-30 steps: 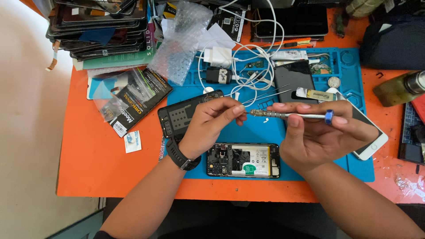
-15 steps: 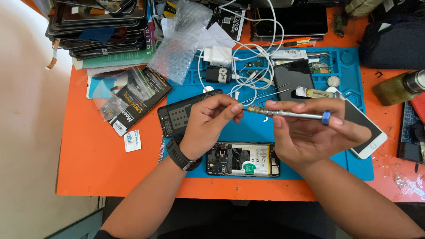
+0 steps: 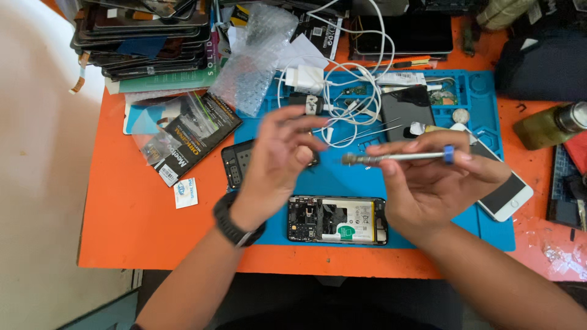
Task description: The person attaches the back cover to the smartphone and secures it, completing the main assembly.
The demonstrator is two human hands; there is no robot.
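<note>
My right hand (image 3: pixel 431 180) holds a slim silver screwdriver (image 3: pixel 397 157) with a blue end cap, lying level with its tip pointing left. My left hand (image 3: pixel 278 162), with a black watch on its wrist, hovers just left of that tip, fingers curled and pinched; whether it holds a small part I cannot tell. Below both hands an opened phone (image 3: pixel 337 220) lies on the blue work mat (image 3: pixel 342 177), its battery and boards exposed. A black back cover (image 3: pixel 237 165) lies partly hidden under my left hand.
A white phone (image 3: pixel 507 197) lies at the mat's right edge. White cables and a charger (image 3: pixel 333 85) tangle at the back. Stacked phone screens (image 3: pixel 147 36), bubble wrap (image 3: pixel 251 67) and a packaged part (image 3: pixel 183 137) sit left; a bottle (image 3: pixel 550 125) and dark bag (image 3: pixel 541 61) stand right.
My left hand has pulled back left from the screwdriver tip, leaving a small gap. The right hand and screwdriver have shifted slightly and turned more level.
</note>
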